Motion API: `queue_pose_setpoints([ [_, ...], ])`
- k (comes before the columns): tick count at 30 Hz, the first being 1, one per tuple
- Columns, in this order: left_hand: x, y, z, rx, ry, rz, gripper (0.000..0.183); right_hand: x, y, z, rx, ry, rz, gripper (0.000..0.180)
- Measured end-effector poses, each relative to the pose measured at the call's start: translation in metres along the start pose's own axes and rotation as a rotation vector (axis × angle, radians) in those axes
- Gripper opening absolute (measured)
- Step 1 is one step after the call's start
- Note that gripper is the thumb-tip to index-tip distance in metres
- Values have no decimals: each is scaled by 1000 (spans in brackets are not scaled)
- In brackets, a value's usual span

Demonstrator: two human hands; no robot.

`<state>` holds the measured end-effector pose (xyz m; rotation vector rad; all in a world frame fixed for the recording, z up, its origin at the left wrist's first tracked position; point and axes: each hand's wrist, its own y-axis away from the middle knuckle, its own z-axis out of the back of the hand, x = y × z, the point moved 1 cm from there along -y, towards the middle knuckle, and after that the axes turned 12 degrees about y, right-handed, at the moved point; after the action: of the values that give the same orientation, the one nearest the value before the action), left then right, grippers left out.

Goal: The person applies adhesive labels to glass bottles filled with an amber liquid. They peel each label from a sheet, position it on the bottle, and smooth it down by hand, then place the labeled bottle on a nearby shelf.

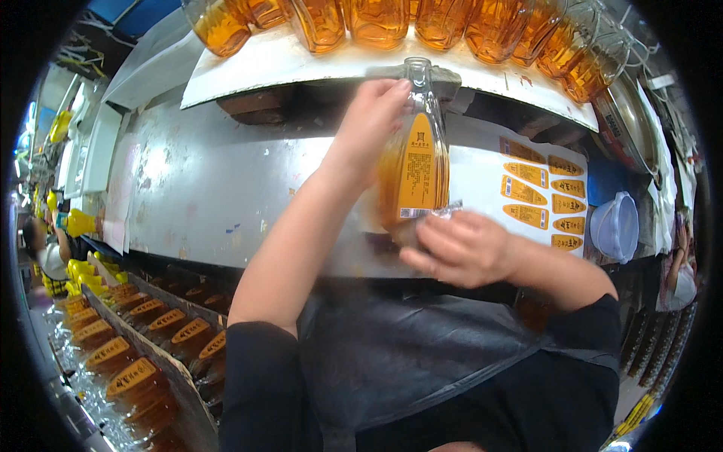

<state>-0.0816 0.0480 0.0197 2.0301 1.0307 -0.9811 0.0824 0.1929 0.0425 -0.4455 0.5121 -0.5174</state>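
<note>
A clear glass bottle of amber liquid with an orange label stands out before me over the metal table. My left hand grips it by the neck and shoulder. Low at the bottle's base, my right hand pinches a small crumpled grey piece, blurred, perhaps cloth or plastic; its fingers are near or on the glass. A white sheet of orange labels lies to the right of the bottle, its labels set in columns.
Several amber-filled glass bottles line a white shelf board beyond the table. A pale plastic bucket and a metal basin are at the right. Crates of labelled bottles stand lower left. Other people are at the far left and right.
</note>
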Motion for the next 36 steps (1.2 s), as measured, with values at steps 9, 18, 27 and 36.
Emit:
queue_pose_setpoints([
  [9, -48, 80, -12, 35, -393, -457, 30, 20, 11, 32, -39, -353, -239, 37],
  [18, -89, 288, 15, -293, -573, -1128, 30, -24, 0, 35, -328, -517, -506, 36],
  [27, -140, 532, 33, -1243, -595, -1624, 19, -58, -20, -6, -185, -639, -689, 38],
  [36, -151, 617, 91, -2262, -984, -1170, 42, -75, -19, -36, -101, -703, -822, 37],
])
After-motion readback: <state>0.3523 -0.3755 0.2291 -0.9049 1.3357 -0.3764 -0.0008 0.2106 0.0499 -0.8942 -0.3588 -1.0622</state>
